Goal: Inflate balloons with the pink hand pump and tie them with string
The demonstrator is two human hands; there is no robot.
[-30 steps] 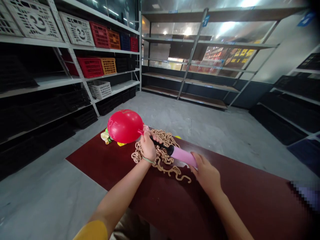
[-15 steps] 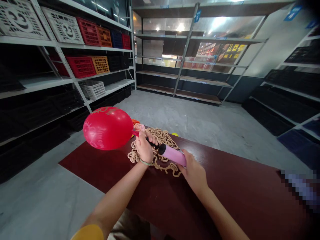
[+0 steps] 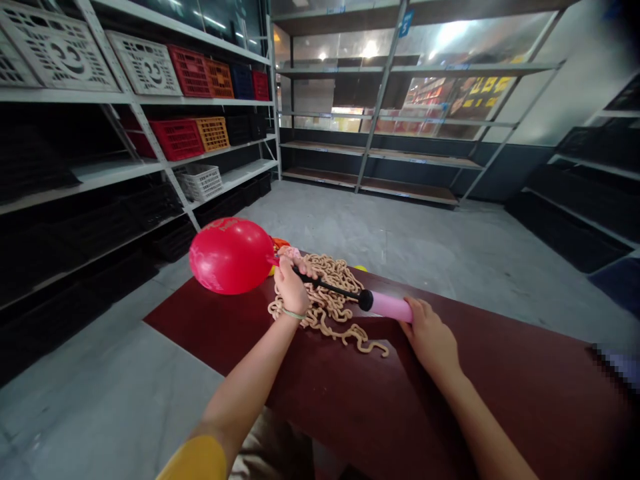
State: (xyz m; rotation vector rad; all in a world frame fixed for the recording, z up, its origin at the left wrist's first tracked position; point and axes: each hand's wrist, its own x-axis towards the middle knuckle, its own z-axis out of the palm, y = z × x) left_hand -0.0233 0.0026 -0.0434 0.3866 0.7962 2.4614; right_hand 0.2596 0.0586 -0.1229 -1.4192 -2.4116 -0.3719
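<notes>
A red balloon (image 3: 230,255) with pale lettering hangs over the far left corner of the dark red table (image 3: 450,400). My left hand (image 3: 291,288) is closed around the balloon's neck and the tip of the pump's thin black rod (image 3: 327,287). My right hand (image 3: 431,337) grips the pink pump barrel (image 3: 390,306), drawn away from the nozzle so the rod shows at length. Under the pump lies a tangled heap of tan chain links (image 3: 330,307).
Small uninflated balloons, orange (image 3: 280,243) and yellow (image 3: 359,269), lie by the chain. Metal shelves with white, red and orange crates (image 3: 175,137) line the left wall. Bare shelving (image 3: 380,147) stands at the back across grey floor. A blurred patch (image 3: 617,363) sits at the table's right.
My right hand has pulled the pink barrel back to the right, exposing much more black rod. The balloon stays on the nozzle in my left hand, looking slightly smaller as the view shifted.
</notes>
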